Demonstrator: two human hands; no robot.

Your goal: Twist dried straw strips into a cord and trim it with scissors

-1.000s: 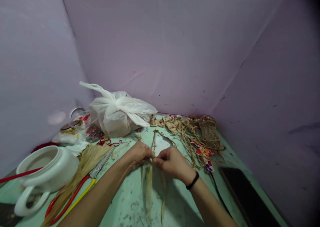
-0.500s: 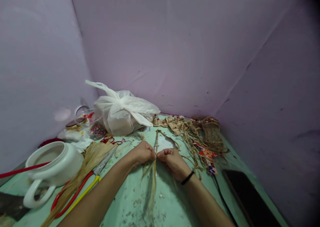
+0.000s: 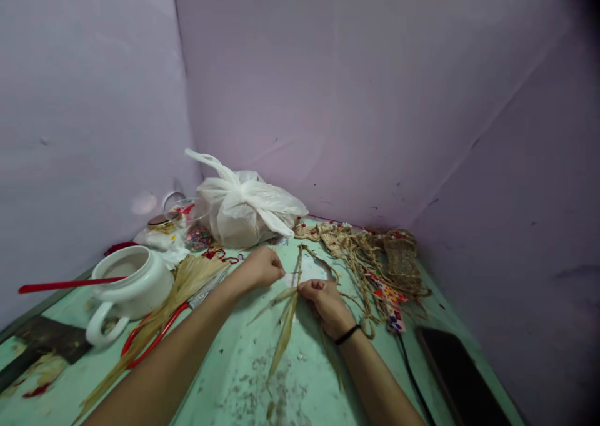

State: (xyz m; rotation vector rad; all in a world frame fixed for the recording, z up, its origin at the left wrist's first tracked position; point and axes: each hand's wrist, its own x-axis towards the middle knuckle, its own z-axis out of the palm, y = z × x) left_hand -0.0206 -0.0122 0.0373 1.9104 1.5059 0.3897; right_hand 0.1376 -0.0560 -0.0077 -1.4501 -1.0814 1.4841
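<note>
Item: pale dried straw strips, flat on pale green desk, loose ends fanning below right hand, which pinches braid junction. Left hand fisted just beside; contents unclear. Assessment: light, limp, brittle, prone to splitting; grip at junction.

Single head cam, looks forward and down over green tabletop toward far corner where purple walls meet. Pretty close in, wide lens: left hand, right hand sit mid-frame.

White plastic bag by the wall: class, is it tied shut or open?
Tied shut: the white plastic bag has its handles knotted on top.
</note>
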